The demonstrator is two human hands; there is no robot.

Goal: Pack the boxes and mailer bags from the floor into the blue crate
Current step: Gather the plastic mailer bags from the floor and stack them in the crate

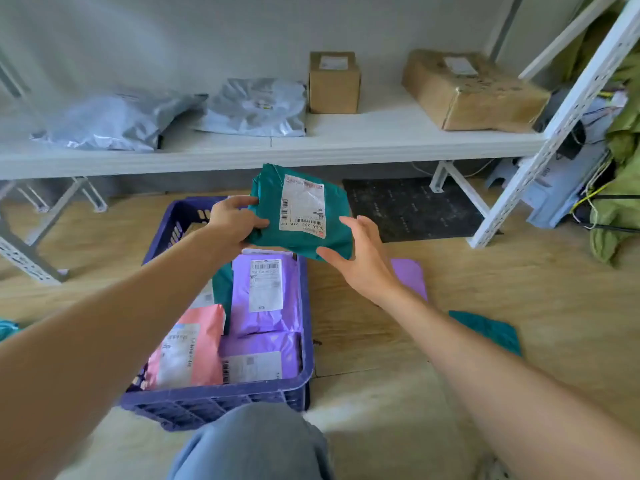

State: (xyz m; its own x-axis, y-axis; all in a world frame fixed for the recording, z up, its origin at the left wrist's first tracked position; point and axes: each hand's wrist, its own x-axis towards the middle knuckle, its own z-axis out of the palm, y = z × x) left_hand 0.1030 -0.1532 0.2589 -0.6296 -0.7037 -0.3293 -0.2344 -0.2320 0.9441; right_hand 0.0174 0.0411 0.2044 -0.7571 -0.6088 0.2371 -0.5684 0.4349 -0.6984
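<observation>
My left hand (pixel 235 221) grips the left edge of a teal mailer bag (pixel 268 202) with a white label, held in the air above the far end of the blue crate (pixel 214 403). My right hand (pixel 360 258) is at the bag's lower right corner, fingers spread, thumb touching its edge. Inside the crate lie two purple mailer bags (pixel 277 306), a pink mailer bag (pixel 204 337) and part of another teal one. On the floor to the right of the crate lie a purple mailer bag (pixel 412 275) and a teal mailer bag (pixel 491 329).
A white metal shelf (pixel 346 140) stands behind the crate with two grey mailer bags (pixel 256 107) and two cardboard boxes (pixel 334 83) on it. A dark mat (pixel 408 209) lies under it. Green fabric and cables crowd the right edge. My knee (pixel 252 445) is just before the crate.
</observation>
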